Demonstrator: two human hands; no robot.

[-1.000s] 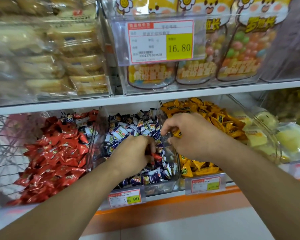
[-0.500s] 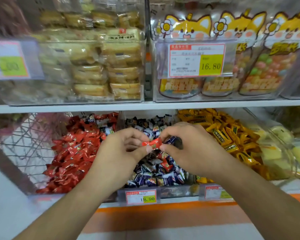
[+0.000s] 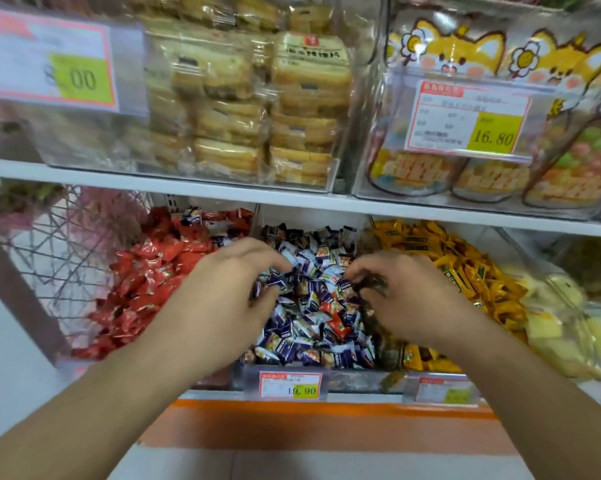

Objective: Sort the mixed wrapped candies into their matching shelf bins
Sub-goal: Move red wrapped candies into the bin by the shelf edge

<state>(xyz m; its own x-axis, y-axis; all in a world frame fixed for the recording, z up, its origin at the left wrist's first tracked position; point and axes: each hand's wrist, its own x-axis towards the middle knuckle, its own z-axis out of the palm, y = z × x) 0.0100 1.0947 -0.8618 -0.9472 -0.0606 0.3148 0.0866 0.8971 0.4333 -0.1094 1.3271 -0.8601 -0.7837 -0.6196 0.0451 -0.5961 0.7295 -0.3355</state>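
Note:
My left hand (image 3: 229, 292) hovers over the left part of the middle bin (image 3: 354, 377), which is full of blue-and-white wrapped candies (image 3: 309, 271). Its fingers are curled with the thumb low, and the palm is hidden. My right hand (image 3: 409, 299) is over the bin's right part, its fingers curled around a few dark-wrapped candies (image 3: 373, 285). Stray red candies (image 3: 338, 325) lie among the blue ones. The red candy bin (image 3: 146, 282) is to the left and the yellow candy bin (image 3: 465, 271) to the right.
A white shelf board (image 3: 292, 199) runs just above the bins. On it stand clear boxes of wrapped cakes (image 3: 292, 109) and fox-printed candy bags (image 3: 465, 57). A wire basket (image 3: 49, 258) sits far left. Price tags (image 3: 290, 384) hang on the bin fronts.
The red candy pinched between both hands half a second ago is out of sight. My hands have moved apart and down onto the blue candy pile. The view has shifted left and closer.

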